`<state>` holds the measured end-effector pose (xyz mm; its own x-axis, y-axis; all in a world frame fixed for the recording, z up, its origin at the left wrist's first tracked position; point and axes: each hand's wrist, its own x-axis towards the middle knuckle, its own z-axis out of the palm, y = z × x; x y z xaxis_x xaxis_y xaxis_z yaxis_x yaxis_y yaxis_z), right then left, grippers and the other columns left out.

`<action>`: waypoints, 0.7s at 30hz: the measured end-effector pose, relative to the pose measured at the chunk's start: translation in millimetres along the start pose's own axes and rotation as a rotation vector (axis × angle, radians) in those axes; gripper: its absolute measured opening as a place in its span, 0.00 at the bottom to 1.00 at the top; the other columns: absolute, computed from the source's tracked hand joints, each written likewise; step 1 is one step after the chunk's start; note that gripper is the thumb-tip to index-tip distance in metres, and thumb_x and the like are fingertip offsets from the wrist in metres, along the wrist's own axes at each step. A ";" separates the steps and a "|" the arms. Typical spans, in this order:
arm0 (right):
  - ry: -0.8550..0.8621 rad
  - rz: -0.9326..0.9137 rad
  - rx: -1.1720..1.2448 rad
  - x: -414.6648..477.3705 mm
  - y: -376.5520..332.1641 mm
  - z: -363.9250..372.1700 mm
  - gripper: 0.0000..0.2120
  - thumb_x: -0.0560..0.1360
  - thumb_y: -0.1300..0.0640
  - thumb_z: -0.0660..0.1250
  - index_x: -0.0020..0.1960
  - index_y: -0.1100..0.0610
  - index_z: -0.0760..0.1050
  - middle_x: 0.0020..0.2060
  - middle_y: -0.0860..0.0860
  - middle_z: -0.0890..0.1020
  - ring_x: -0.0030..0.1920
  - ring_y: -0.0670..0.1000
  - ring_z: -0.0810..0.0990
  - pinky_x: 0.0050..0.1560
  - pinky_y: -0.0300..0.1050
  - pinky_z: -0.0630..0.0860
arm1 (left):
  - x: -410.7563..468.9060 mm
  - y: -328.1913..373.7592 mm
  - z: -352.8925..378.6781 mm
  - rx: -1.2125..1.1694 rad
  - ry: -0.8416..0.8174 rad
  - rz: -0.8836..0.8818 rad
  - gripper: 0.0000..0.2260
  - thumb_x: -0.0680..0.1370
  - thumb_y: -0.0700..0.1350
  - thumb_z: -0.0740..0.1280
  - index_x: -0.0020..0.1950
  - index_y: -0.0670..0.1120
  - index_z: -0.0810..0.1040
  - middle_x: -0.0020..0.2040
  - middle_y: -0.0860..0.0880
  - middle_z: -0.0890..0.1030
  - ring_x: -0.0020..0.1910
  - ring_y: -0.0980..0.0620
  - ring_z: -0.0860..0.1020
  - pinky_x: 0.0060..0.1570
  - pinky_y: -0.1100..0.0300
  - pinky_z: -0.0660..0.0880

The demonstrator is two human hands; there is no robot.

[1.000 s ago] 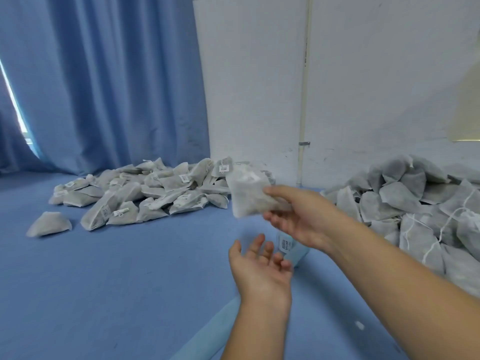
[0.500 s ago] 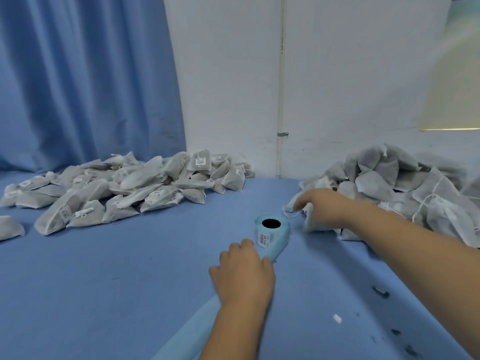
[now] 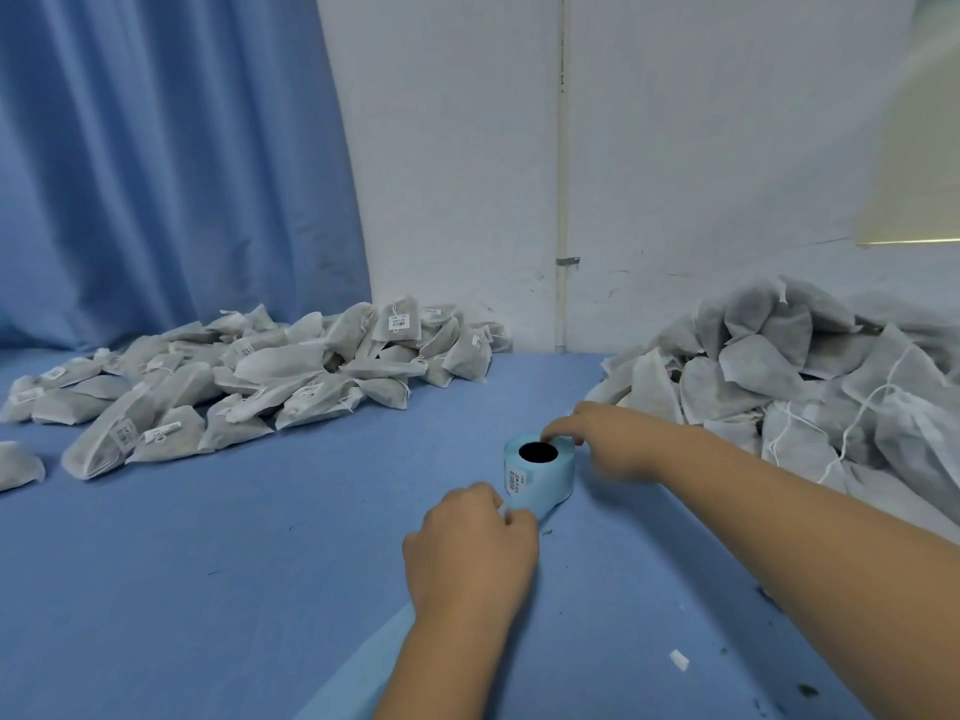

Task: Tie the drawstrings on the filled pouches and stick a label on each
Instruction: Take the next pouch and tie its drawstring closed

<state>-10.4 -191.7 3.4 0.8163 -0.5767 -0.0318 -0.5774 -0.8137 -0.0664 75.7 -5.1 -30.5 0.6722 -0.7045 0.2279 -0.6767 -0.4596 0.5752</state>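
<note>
Label roll (image 3: 540, 475) stands on end on the blue table (image 3: 249, 574), mid-table between two pouch piles. Core axis vertical, hole up. Backing strip (image 3: 363, 662) trails off it toward the person, down-left.

Left hand (image 3: 470, 553): fingers curled, pinching the strip right where it leaves the roll. Right hand (image 3: 608, 439): fingers bent over the roll's far top rim, holding it; blurred.

Label on roll face (image 3: 519, 480): print too small to read. Left pile (image 3: 249, 387) carries barcode labels, unreadable. Right pile (image 3: 779, 376): loose white drawstrings.
</note>
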 end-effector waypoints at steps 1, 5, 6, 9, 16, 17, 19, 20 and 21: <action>0.006 -0.012 -0.006 2.0 -0.5 -1.3 0.30 0.75 0.69 0.55 0.69 0.43 0.68 0.58 0.53 0.70 0.55 0.58 0.75 0.57 0.56 0.73 | 0.4 -0.2 -1.7 -0.011 0.021 -0.001 0.10 0.76 0.50 0.59 0.36 0.49 0.65 0.38 0.52 0.74 0.38 0.49 0.72 0.43 0.54 0.69; 0.001 -0.062 -0.015 4.7 -3.1 -3.9 0.28 0.75 0.67 0.57 0.67 0.42 0.70 0.55 0.50 0.69 0.52 0.56 0.76 0.55 0.55 0.74 | 2.2 -2.6 -9.4 0.032 0.077 -0.018 0.10 0.76 0.50 0.59 0.36 0.50 0.66 0.39 0.53 0.74 0.40 0.49 0.73 0.47 0.54 0.71; -0.002 -0.071 -0.012 4.2 -3.8 -4.0 0.28 0.75 0.67 0.57 0.67 0.41 0.70 0.55 0.50 0.69 0.52 0.56 0.76 0.54 0.55 0.75 | 2.7 -3.4 -10.9 0.057 0.082 -0.026 0.09 0.76 0.50 0.58 0.36 0.50 0.66 0.40 0.52 0.75 0.40 0.49 0.73 0.48 0.53 0.71; 0.025 -0.103 -0.011 1.2 -3.8 -3.6 0.29 0.74 0.68 0.57 0.65 0.40 0.72 0.55 0.49 0.68 0.49 0.55 0.76 0.52 0.54 0.75 | 4.6 -5.7 -14.2 0.108 0.094 -0.039 0.09 0.76 0.51 0.58 0.37 0.49 0.67 0.41 0.52 0.76 0.42 0.48 0.75 0.50 0.53 0.71; -0.028 -0.083 -0.148 -0.9 -8.0 -2.0 0.24 0.76 0.65 0.60 0.68 0.44 0.71 0.58 0.50 0.65 0.47 0.57 0.76 0.47 0.51 0.74 | 6.4 -9.6 -18.1 0.169 0.089 -0.047 0.10 0.76 0.51 0.57 0.38 0.48 0.69 0.40 0.51 0.76 0.41 0.48 0.74 0.48 0.53 0.72; -0.024 -0.080 -0.153 -0.8 -9.1 -2.3 0.22 0.77 0.63 0.61 0.67 0.44 0.72 0.57 0.51 0.66 0.47 0.57 0.76 0.46 0.51 0.74 | 6.2 -9.4 -18.3 0.173 0.085 -0.047 0.10 0.76 0.51 0.57 0.38 0.48 0.68 0.40 0.51 0.76 0.41 0.48 0.74 0.49 0.53 0.72; -0.013 -0.073 -0.171 -1.0 -12.0 -2.6 0.19 0.77 0.61 0.63 0.65 0.45 0.73 0.57 0.51 0.66 0.44 0.56 0.76 0.41 0.48 0.72 | 5.1 -9.8 -18.9 0.179 0.082 -0.047 0.10 0.76 0.51 0.57 0.37 0.48 0.67 0.39 0.51 0.75 0.40 0.48 0.74 0.48 0.53 0.72; -0.012 -0.073 -0.187 -1.2 -13.4 -2.7 0.18 0.76 0.60 0.64 0.64 0.46 0.74 0.56 0.51 0.66 0.43 0.56 0.75 0.39 0.47 0.70 | 4.8 -10.1 -19.3 0.183 0.082 -0.047 0.10 0.76 0.51 0.57 0.37 0.48 0.67 0.39 0.51 0.75 0.40 0.48 0.74 0.48 0.53 0.73; -0.013 -0.075 -0.205 -1.4 -14.4 -2.9 0.18 0.76 0.60 0.64 0.64 0.46 0.74 0.56 0.51 0.66 0.41 0.55 0.74 0.38 0.45 0.68 | 4.4 -10.4 -19.7 0.186 0.082 -0.048 0.10 0.76 0.51 0.57 0.37 0.48 0.67 0.39 0.51 0.75 0.40 0.48 0.74 0.48 0.53 0.73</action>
<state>-3.2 -179.3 7.3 0.8563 -0.5143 -0.0469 -0.5048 -0.8527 0.1347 91.6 7.3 -20.0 0.7217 -0.6369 0.2711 -0.6823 -0.5885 0.4338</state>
